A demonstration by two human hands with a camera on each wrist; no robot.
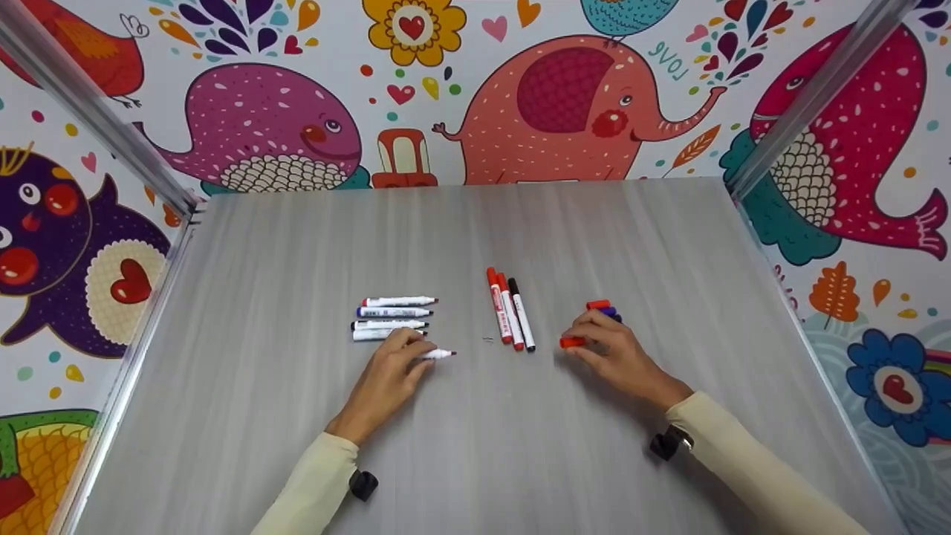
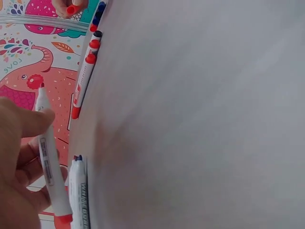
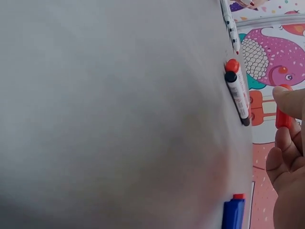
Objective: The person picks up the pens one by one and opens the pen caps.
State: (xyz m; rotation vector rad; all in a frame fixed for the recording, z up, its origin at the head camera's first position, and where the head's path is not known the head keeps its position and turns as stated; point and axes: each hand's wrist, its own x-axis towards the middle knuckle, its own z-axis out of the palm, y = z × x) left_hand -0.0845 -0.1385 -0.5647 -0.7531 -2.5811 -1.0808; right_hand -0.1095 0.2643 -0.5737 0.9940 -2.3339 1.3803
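The left hand holds between its bent fingers a white marker without cap, with red tip toward the right edge of the surface. The right hand, nearer to the right edge, pinches a red cap. Four uncapped markers lie toward the left edge; three capped markers lie in the middle.

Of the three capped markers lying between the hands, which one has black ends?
The rightmost marker, nearest the right hand. The left marker and middle marker have red ends instead.
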